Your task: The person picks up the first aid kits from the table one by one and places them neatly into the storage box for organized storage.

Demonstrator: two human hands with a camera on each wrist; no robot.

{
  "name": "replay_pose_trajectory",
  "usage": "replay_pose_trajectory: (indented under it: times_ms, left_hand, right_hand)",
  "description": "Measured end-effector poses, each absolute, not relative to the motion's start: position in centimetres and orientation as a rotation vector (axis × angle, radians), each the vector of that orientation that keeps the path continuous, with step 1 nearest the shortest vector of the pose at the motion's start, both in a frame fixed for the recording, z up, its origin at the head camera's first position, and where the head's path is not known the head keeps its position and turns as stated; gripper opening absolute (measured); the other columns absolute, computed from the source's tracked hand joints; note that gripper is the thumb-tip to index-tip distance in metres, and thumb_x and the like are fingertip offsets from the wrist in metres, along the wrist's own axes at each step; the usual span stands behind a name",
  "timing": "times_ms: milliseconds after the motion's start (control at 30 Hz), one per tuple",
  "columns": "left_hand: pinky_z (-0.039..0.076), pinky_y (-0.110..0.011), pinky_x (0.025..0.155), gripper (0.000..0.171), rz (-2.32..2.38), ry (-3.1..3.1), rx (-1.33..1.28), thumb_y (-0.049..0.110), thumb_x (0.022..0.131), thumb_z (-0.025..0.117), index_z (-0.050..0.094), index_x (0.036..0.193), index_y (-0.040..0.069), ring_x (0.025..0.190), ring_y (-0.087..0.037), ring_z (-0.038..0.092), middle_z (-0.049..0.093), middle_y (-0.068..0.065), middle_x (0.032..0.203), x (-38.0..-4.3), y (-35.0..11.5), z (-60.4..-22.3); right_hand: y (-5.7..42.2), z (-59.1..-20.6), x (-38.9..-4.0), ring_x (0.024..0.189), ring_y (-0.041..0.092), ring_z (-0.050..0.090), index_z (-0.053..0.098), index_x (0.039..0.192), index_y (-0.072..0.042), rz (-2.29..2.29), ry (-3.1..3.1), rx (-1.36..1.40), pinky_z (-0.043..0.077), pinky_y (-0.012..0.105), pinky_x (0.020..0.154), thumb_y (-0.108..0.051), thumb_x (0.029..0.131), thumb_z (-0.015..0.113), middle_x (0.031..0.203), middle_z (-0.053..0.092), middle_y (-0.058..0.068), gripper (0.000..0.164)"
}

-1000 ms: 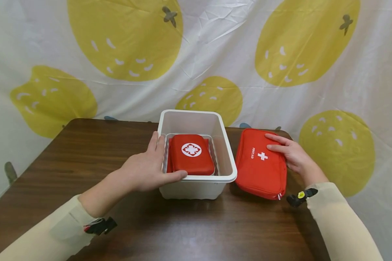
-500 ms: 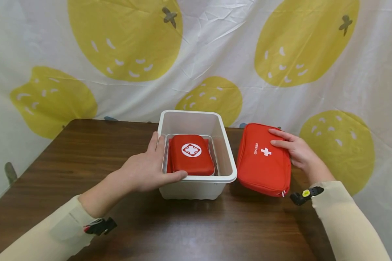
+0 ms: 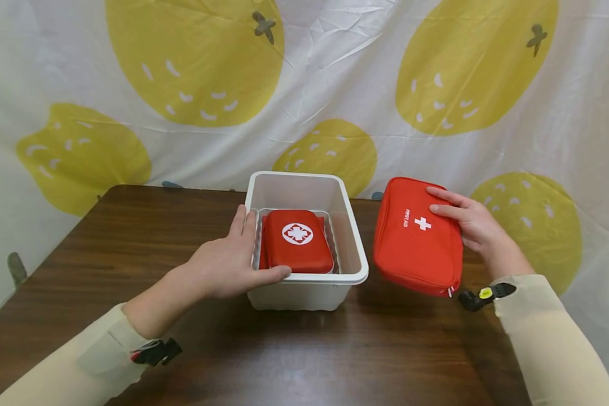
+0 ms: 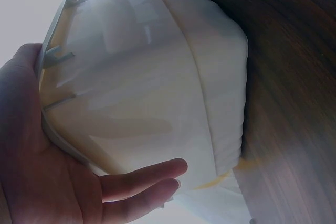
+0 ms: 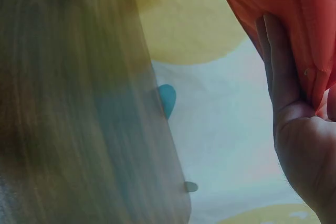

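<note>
A white plastic bin stands on the brown table. Inside it lies a small red first-aid case with a white round emblem. My left hand rests against the bin's near left corner, fingers straight along the left wall and thumb along the front rim. The left wrist view shows the same palm cupping the bin wall. My right hand grips a larger red first-aid pouch right of the bin, lifted and tilted, fingers on top. In the right wrist view the pouch sits above the palm.
A white cloth with big yellow fruit shapes hangs right behind the table's far edge. The table's right edge runs close under the raised pouch. Bare wood stretches left of the bin and in front of it.
My right hand has lifted the red pouch off the table and tilted it up, moving it slightly right and away. The left hand and the bin stay still.
</note>
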State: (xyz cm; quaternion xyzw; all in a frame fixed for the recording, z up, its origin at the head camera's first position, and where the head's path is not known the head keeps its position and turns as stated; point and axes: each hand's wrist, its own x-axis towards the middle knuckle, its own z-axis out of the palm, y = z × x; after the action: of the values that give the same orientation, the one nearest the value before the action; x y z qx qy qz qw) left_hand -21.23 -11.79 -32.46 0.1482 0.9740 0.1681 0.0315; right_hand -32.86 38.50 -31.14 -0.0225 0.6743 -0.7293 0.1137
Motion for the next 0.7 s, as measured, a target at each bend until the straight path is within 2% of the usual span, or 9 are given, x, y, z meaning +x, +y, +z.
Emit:
replay_pose_trajectory:
  times_ms: [133, 367, 700]
  left_hand:
    - [0.062, -0.05, 0.079, 0.133, 0.522, 2.995, 0.46, 0.087, 0.089, 0.058, 0.008, 0.175, -0.001, 0.104, -0.041, 0.077, 0.005, -0.026, 0.183, -21.2, -11.8, -32.4]
    - [0.062, -0.05, 0.079, 0.133, 0.521, 2.995, 0.461, 0.087, 0.089, 0.058, 0.008, 0.175, -0.001, 0.105, -0.041, 0.077, 0.005, -0.026, 0.183, -21.3, -11.9, -32.5]
    - [0.063, -0.053, 0.083, 0.131, 0.534, 2.992, 0.472, 0.085, 0.09, 0.059, 0.009, 0.175, -0.001, 0.111, -0.043, 0.076, 0.005, -0.027, 0.183, -21.2, -11.9, -32.4]
  right_hand:
    - [38.3, -30.5, -32.9, 0.093, 0.017, 0.083, 0.074, 0.145, -0.031, -2.178, 1.948, -0.093, 0.067, 0.036, 0.08, -0.007, 0.109, 0.066, 0.118, 0.081, -0.004, 0.044]
    - [37.2, -28.9, -32.9, 0.095, 0.014, 0.082, 0.074, 0.143, -0.038, -2.12, 2.09, -0.013, 0.067, 0.034, 0.081, -0.018, 0.107, 0.071, 0.119, 0.078, -0.009, 0.041]
    - [35.9, -26.9, -33.5, 0.095, 0.015, 0.082, 0.075, 0.142, -0.034, -2.16, 2.056, -0.106, 0.067, 0.034, 0.08, -0.014, 0.107, 0.071, 0.12, 0.079, -0.007, 0.041]
